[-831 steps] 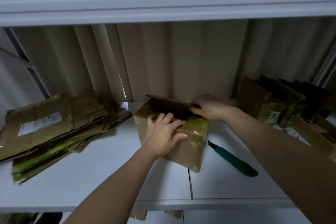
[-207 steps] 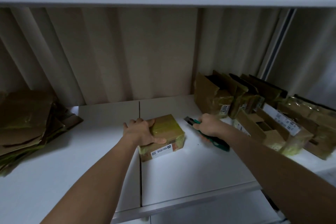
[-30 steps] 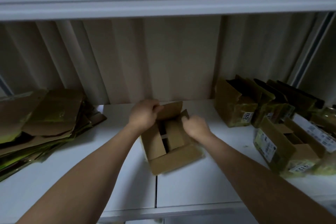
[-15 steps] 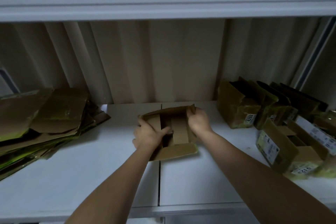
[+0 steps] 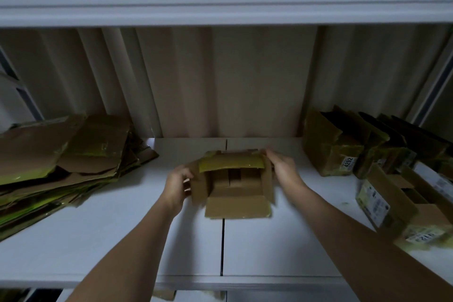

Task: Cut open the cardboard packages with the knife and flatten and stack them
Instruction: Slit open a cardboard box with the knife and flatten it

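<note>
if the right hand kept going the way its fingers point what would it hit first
The right hand points up and left along the open box, its fingertips already at the far right corner. It would probably push that corner and the taped flap first, though depth is unclear.

A white label (image 5: 348, 162) on the right-hand cardboard package (image 5: 328, 148) reads "4292".

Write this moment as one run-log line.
opened brown cardboard box | left hand grips left wall | right hand on right side | white shelf
</note>
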